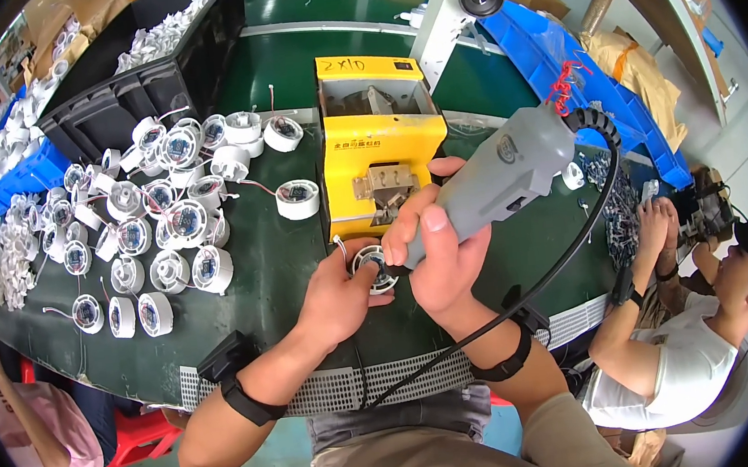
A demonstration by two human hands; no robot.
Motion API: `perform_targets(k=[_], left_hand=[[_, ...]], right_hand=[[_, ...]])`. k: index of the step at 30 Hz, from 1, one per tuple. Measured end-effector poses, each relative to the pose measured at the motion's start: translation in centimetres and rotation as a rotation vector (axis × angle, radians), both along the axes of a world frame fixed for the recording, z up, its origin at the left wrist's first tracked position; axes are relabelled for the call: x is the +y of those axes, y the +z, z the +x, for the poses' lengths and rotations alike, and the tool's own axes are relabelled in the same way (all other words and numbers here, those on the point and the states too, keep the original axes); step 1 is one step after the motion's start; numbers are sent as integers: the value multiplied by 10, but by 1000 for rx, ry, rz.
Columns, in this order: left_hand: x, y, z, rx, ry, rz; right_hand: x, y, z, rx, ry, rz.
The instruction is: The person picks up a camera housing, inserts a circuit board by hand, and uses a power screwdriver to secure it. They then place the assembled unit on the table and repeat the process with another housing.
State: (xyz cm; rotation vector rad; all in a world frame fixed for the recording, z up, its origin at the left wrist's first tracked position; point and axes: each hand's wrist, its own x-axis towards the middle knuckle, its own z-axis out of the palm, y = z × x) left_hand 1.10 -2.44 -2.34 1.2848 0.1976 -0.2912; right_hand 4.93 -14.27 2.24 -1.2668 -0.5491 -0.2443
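My left hand [337, 296] grips a round white plastic housing [374, 268] with a circuit board inside, near the front of the green bench. In my right hand [451, 267] is a grey electric screwdriver [503, 171], slanted so its lower end comes down beside the housing. The fingers wrap round its lower body, and the tip is hard to make out. A black cable [607, 175] runs from the top of the tool and curves down to the bench edge. Just beyond my hands stands a yellow screw feeder [384, 147].
Several similar white housings [185, 220] with wires crowd the bench's left side. Behind them stand a black crate [136, 99] of white parts and a blue bin [22, 182]. Blue trays [556, 63] lie at the back right. A co-worker [672, 340] sits right, another person [36, 419] left.
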Motion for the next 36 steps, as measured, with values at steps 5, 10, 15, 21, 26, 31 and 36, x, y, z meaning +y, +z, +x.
perform_targets(k=[5, 10, 15, 21, 26, 31, 36], left_hand=[[1, 2, -1, 13, -10, 30], [-1, 5, -1, -9, -35, 56], [4, 3, -1, -46, -18, 67], [86, 27, -3, -270, -17, 1170], [94, 57, -6, -356, 650, 1392], [80, 78, -23, -282, 254, 1154], [41, 55, -24, -541, -464, 724]], right_hand=[[2, -4, 0, 17, -6, -27], [-2, -17, 2, -33, 15, -35], [0, -22, -2, -25, 99, -97], [-64, -2, 40, -36, -190, -202], [-170, -34, 111, -64, -1157, -1117], [-182, -36, 91, -63, -1012, -1270], [-161, 22, 23, -273, -320, -1087]])
